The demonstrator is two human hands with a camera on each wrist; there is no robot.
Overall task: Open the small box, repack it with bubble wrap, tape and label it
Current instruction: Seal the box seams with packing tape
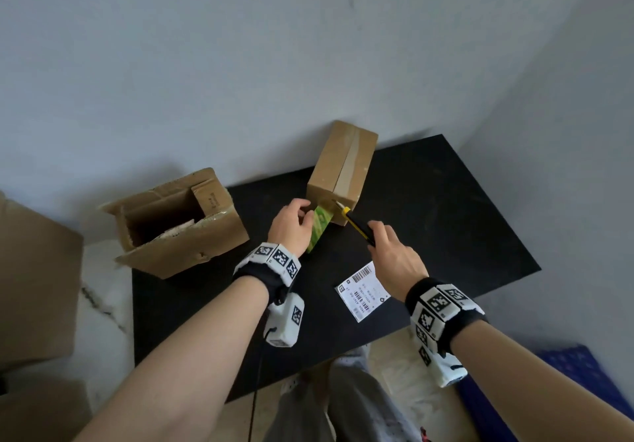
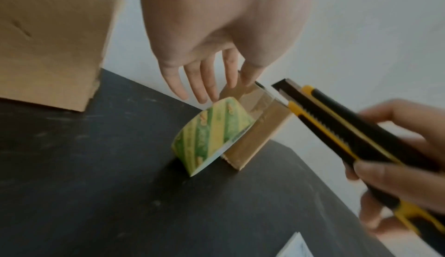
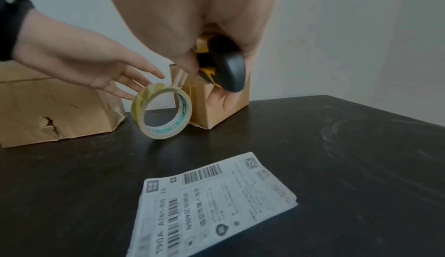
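2 hands: left hand (image 1: 290, 225) splayed over tape roll (image 1: 319, 230) (holding nothing); right hand (image 1: 394, 256) grips knife (image 1: 358, 227)

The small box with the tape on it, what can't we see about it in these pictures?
- Inside the small box: closed flaps hide it, every view.
- Where the knife tip meets the tape: too small in the head view, hidden by the right hand in its wrist view.
- Label small print: blurred.
- Big open box bottom: dark in the head view.

Head view from above; wrist views close, low, sharing the tape roll (image 2: 211, 133).
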